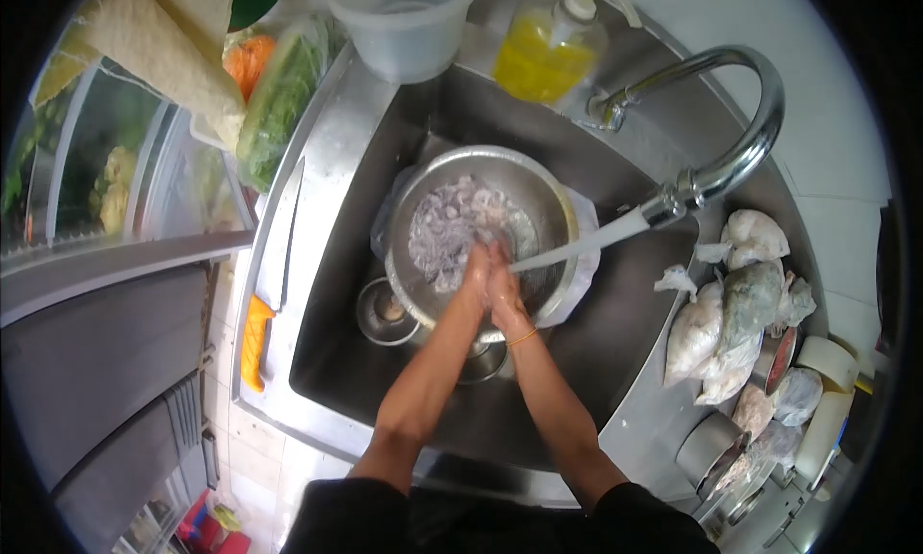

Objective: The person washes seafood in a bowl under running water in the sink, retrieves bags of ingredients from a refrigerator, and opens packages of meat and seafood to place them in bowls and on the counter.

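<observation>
My left hand [475, 273] and my right hand [505, 287] are pressed against each other over a round metal bowl [558, 200]. A wad of wet, grey-white, stringy pieces [437, 229] lies in the bowl just beyond my fingers; I cannot make out their kind. My fingertips are blurred and partly hidden among the water and the pieces, so their grip does not show. Water [586, 242] streams from the curved faucet [769, 102] onto my right hand. A thin yellow band [522, 338] circles my right wrist.
The bowl stands in a steel sink [615, 362], with a small metal cup [385, 314] beside it. A knife with an orange handle [255, 343] lies on the left rim. Behind are a plastic tub [404, 35] and a yellow soap bottle [548, 54]. Filled plastic bags [731, 314] sit at right.
</observation>
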`<state>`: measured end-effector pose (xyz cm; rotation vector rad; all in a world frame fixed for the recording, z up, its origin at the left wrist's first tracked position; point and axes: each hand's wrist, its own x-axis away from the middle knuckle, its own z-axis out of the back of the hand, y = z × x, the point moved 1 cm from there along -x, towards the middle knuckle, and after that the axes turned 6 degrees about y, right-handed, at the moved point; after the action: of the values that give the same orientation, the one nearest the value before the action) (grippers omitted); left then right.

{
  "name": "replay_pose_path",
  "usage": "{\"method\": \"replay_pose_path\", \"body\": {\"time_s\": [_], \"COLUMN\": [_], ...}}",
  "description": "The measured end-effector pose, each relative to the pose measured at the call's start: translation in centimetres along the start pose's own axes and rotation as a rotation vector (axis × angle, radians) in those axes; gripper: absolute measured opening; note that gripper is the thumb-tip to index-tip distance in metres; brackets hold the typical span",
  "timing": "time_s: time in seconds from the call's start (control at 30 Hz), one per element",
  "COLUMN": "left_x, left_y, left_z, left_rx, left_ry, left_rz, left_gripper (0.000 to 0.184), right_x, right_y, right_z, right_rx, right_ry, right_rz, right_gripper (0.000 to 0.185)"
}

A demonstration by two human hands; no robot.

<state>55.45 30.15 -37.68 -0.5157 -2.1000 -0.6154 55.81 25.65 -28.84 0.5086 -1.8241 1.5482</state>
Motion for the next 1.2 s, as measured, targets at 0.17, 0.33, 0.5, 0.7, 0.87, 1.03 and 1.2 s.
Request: {"method": "replay_pose_path", "body": {"time_s": [0.17,0.33,0.5,0.7,0.87,1.03,1.2], "left_x": [4.3,7.9,4.8,6.7,-1.1,0.8,-0.1], "left_y": [2.8,2.3,5.0,6.3,6.1,8.9,6.7], "left_z": [-2.4,-5.1,-4.3,1.2,8.0,1.6,1.4], "left_rx": [-0.183,-0.004,0.016,-0.147,-0.011,0.095,0.126], "left_ry": [0.061,0.049,0.071,0.222,0.251,0.178,0.045], "left_rz": [0.019,-0.060,-0.048,-0.241,-0.229,-0.106,-0.080], "left_gripper": [0.039,0.030,0.067,0.075,0.069,0.066,0.054], "right_x": [-5.4,-2.8,0.6,-9.0,-12.6,-9.8,-6.6], "right_y": [1.6,-0.9,-1.7,-0.7,-0.6,-0.9,1.6], "right_z": [2.1,-0.1,-2.2,-1.5,-3.8,-4.6,-2.9], "right_rx": [-0.031,-0.032,0.056,1.008,1.220,1.114,0.788], "right_ry": [-0.016,0.037,-0.091,0.086,-0.221,-0.194,0.084], "right_rz": [-0.177,-0.284,0.076,0.659,0.847,0.499,0.437], "right_gripper": [0.059,0.060,0.059,0.051,0.049,0.068,0.056]}}
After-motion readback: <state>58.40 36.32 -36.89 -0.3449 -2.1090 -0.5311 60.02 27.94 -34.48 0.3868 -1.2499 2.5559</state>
